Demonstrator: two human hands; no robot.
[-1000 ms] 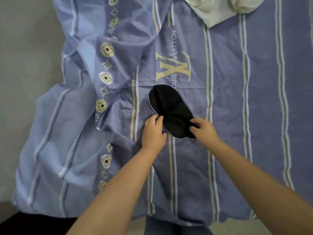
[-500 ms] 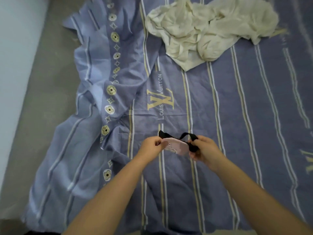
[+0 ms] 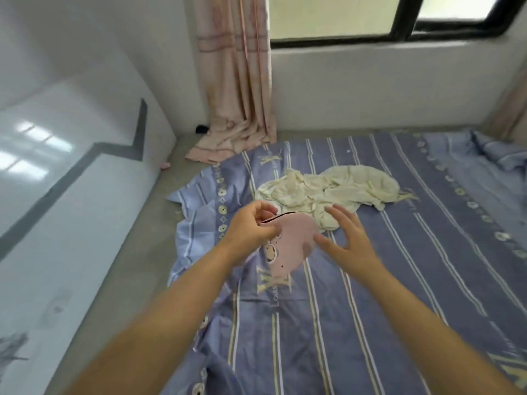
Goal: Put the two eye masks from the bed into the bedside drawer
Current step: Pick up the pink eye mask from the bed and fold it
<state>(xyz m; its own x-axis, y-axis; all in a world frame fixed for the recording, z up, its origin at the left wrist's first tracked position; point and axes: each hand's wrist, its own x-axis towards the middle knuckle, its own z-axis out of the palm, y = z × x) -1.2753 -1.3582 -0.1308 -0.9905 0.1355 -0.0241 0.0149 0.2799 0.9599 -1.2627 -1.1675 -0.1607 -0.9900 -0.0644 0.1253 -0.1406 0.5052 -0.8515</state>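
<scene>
The left hand (image 3: 251, 232) pinches the pink mask (image 3: 288, 246) by its top edge, long axis hanging down, while the right hand (image 3: 348, 240) hovers spread just beside it.

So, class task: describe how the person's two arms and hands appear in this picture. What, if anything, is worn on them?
Both forearms come up from the bottom edge, bare as far as the frame shows: no sleeves visible. The left hand and right hand wear no gloves. No watch, bracelet or ring can be seen, though the picture is slightly blurred. No markings show on either arm.
</scene>
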